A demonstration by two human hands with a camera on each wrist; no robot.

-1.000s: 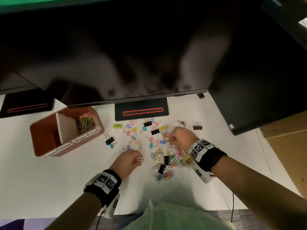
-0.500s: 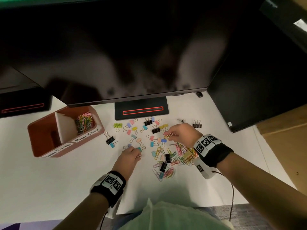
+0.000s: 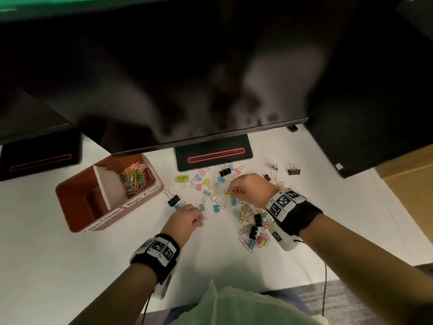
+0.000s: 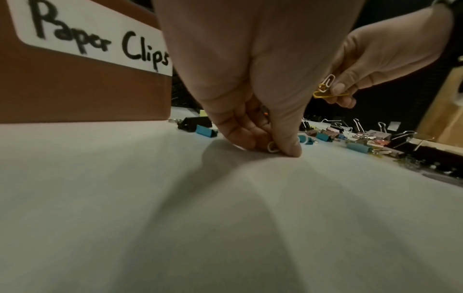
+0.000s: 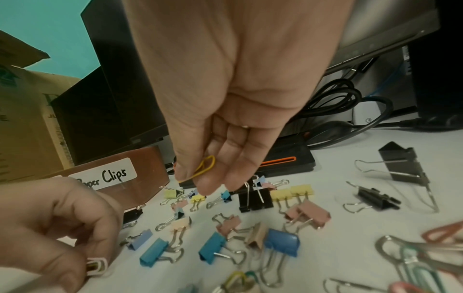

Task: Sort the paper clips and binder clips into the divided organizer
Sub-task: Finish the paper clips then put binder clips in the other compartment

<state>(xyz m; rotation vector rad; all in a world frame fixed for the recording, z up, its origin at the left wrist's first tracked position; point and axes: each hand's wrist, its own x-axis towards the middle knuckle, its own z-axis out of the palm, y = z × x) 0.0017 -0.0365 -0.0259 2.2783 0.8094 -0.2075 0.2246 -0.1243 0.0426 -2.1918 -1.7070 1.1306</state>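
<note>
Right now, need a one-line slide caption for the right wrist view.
Right hand pinches a yellow paper clip above scattered binder clips.

Bare worktop (image 3: 58,266) fills the lower left of the frame. Scattered clips (image 3: 210,191) crowd the centre; a low monitor (image 3: 187,78) overhangs the organizer (image 3: 77,202).

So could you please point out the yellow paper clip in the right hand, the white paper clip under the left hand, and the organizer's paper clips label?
yellow paper clip (image 5: 206,166): right wrist view, on its wire loop.
white paper clip (image 4: 271,147): left wrist view, on its rounded end.
paper clips label (image 4: 90,38): left wrist view, on the white sticker's middle.
</note>
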